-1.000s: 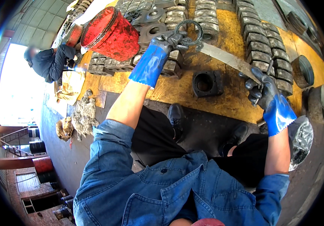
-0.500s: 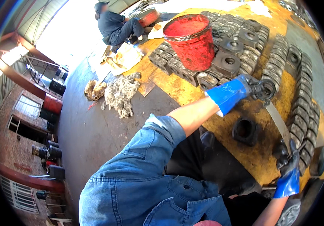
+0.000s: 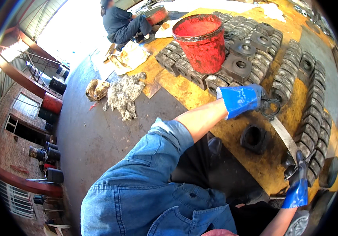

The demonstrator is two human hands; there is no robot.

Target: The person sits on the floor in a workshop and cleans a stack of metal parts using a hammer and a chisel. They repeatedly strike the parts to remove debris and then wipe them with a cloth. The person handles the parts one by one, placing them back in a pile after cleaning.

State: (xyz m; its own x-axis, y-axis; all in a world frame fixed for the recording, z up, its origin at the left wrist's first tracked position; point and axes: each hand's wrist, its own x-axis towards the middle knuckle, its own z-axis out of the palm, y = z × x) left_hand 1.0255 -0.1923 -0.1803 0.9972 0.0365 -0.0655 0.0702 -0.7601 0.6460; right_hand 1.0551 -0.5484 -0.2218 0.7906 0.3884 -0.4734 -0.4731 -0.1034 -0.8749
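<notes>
My left hand, in a blue glove darkened with grease, grips a black metal ring above the yellow, oily floor. A flat metal strip is in my right hand, also gloved in blue, with its fingers wrapped round the lower end. The strip slants up to the left, and its far end meets the ring's lower edge. Left of the strip, a dark square block with a large round hole lies on the floor. The fingertips of my left hand are partly hidden behind its glove and the ring.
A red, grease-smeared bucket stands among rows of metal blocks. More rows of parts run along the right. Grey rags lie at left on the dark floor. Farther back a person sits beside a red tub.
My left hand and the ring have come lower and slightly left, and the ring has turned. The strip's far end has moved down and left with it; my right hand has shifted slightly.
</notes>
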